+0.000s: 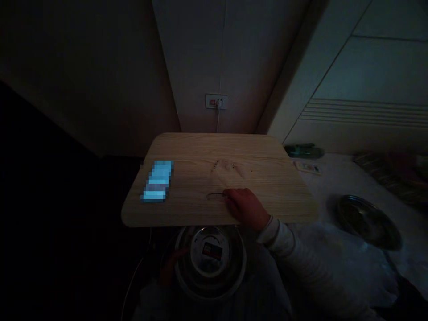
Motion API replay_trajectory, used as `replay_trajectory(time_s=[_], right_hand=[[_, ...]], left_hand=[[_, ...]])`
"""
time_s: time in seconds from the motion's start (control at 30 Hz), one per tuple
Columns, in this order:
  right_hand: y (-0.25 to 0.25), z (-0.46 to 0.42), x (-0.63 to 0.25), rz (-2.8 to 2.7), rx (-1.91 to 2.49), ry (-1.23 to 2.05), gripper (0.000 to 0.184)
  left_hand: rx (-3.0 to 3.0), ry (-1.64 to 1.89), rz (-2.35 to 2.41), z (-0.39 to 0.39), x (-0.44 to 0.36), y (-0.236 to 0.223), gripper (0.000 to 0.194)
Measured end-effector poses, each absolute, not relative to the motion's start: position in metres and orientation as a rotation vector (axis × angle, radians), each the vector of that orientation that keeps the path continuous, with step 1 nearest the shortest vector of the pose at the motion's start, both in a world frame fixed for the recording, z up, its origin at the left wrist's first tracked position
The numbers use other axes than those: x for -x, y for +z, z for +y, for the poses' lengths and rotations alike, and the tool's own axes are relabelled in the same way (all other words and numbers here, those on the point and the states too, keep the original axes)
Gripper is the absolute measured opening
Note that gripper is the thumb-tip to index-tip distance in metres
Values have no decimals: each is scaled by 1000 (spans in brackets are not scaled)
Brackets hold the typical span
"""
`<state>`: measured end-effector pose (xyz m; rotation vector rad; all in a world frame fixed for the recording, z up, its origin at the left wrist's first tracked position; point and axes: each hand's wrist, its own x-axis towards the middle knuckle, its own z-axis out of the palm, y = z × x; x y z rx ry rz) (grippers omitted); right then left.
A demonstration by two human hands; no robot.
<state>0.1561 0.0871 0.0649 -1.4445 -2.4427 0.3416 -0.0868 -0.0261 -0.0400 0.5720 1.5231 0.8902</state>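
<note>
The room is very dark. My right hand (245, 206) rests on a light wooden table (187, 209) near its front edge. Its fingers are curled down onto the end of a thin dark strand (214, 195) that lies on the wood. Below the table's front edge, my left hand (170, 266) grips the left rim of a steel bowl (230, 276), dimly seen. A small dark label or object shows inside the bowl. A faint scatter of tiny bits (227, 165) lies on the table beyond my right hand.
A glowing blue phone screen (158, 180) lies on the table's left side. A wall socket (216, 101) with a cable is behind the table. To the right, on a pale surface, are a steel plate (368, 220), a green bottle (302, 150) and a small remote (307, 167).
</note>
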Motion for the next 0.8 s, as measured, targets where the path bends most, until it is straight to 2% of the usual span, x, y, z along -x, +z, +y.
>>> replay_trajectory(time_s=[0.47, 0.63, 0.8], right_hand=[[68, 54, -148, -2545, 1154, 601, 21], [69, 66, -138, -2254, 1362, 778, 22], [65, 97, -116, -2167, 1593, 654, 23]], left_hand=[[-521, 944, 1507, -25, 86, -31, 13], [-546, 937, 1503, -25, 93, -47, 13], [-333, 990, 1394, -25, 95, -52, 9]])
